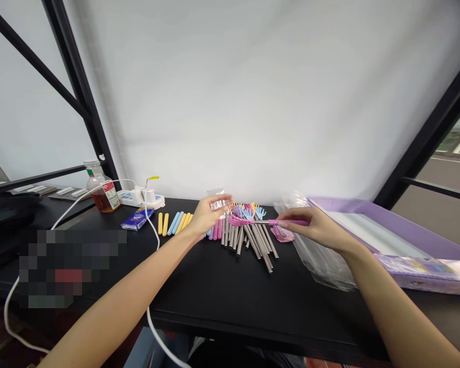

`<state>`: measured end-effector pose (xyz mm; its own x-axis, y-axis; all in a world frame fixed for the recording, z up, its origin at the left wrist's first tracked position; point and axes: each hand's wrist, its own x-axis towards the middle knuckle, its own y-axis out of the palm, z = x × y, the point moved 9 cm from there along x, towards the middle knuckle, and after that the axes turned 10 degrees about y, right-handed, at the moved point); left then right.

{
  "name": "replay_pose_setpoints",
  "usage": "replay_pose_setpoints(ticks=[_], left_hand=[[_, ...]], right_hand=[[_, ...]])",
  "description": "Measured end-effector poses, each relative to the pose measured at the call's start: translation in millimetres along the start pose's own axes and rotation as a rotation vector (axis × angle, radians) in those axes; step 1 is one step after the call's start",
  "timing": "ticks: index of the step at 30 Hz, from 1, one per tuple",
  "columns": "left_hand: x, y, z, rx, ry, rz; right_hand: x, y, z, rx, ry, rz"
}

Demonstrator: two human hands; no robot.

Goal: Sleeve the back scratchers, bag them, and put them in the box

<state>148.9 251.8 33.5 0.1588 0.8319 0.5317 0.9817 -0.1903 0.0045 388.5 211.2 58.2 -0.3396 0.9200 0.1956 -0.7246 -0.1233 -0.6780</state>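
Note:
My right hand [312, 225] is closed on the pink handle of a back scratcher [273, 222]. Its metal rod points left, and its pink claw head is beside my left hand [207, 214]. That hand pinches a small clear plastic bag [219, 204]; whether the claw is inside the bag or only near it, I cannot tell. Below and behind lies a pile of metal back scratcher rods [253, 240] with blue, pink and yellow claw heads. A row of loose yellow, blue and pink handles [174, 223] runs left of the pile, partly hidden by my left hand.
Clear plastic bags [322, 260] lie beneath my right forearm, beside small pink cards [282, 234]. A purple box [352, 207] stands at right. Leftward are a blue packet [137, 219], a power strip [159, 201], a bottle [105, 194] and a white cable [153, 230] crossing the black table.

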Motion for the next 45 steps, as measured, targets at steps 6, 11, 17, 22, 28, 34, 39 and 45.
replay_pose_setpoints(ticks=[6,11,17,22,28,34,39,45], left_hand=[[-5.9,14.0,-6.7,-0.120,-0.069,0.062],[-13.3,20.1,-7.1,-0.038,-0.160,0.098],[-13.3,21.2,-1.0,-0.063,-0.185,0.102],[-13.7,24.7,4.5,-0.144,-0.212,0.123],[-15.5,28.5,7.2,-0.140,-0.236,0.144],[-17.5,29.3,-0.1,-0.205,-0.270,0.122],[-21.9,40.7,-3.7,-0.388,-0.286,0.151],[-25.2,50.8,-7.7,-0.487,-0.277,0.231]], right_hand=[[-0.4,-0.3,2.6,-0.056,-0.020,-0.062],[-0.6,-13.5,0.2,-0.083,-0.059,-0.203],[-0.3,-19.4,-6.3,-0.106,-0.046,-0.234],[0.3,-22.9,-5.8,-0.169,-0.061,-0.295],[-0.5,-20.0,0.6,-0.144,-0.112,-0.303],[-1.9,-22.2,6.1,-0.153,-0.161,-0.394],[-1.4,-21.7,5.0,-0.090,-0.156,-0.421],[1.8,-18.7,-5.0,-0.124,-0.063,-0.402]])
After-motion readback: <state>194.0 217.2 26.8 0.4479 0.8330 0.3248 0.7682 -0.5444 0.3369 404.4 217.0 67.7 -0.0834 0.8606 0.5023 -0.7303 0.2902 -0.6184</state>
